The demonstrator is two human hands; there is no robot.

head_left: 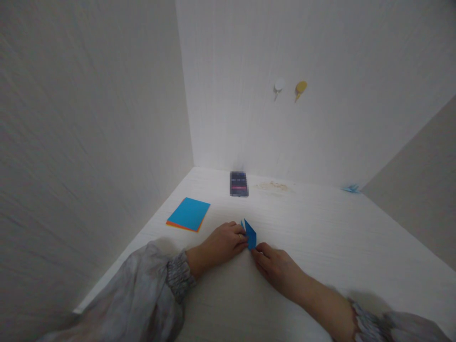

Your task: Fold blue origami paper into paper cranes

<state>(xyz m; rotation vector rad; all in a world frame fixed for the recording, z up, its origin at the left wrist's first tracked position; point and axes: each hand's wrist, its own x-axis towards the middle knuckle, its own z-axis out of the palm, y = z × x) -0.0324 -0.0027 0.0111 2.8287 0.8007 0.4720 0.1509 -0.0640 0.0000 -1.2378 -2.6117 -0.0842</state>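
Paper [251, 236], blue, folded, pointed, between fingers [262, 247]

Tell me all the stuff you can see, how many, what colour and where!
Table: 1, white, under everything
Walls: 3, pale, left, back and right
White hook: 1, white, back wall
Yellow hook: 1, yellow, right of the white one
Dark block: 1, dark with a pink band, table's back; too blurred to name
Stain: 1, brown, right of the block
Blue thing: 1, light blue, far right corner; unclear
Paper stack: 1, blue over orange, left
Folded paper: 1, blue, at the hands
Sleeves: 2, greyish, on the arms
Hands: 2, left and right, either side of the folded paper
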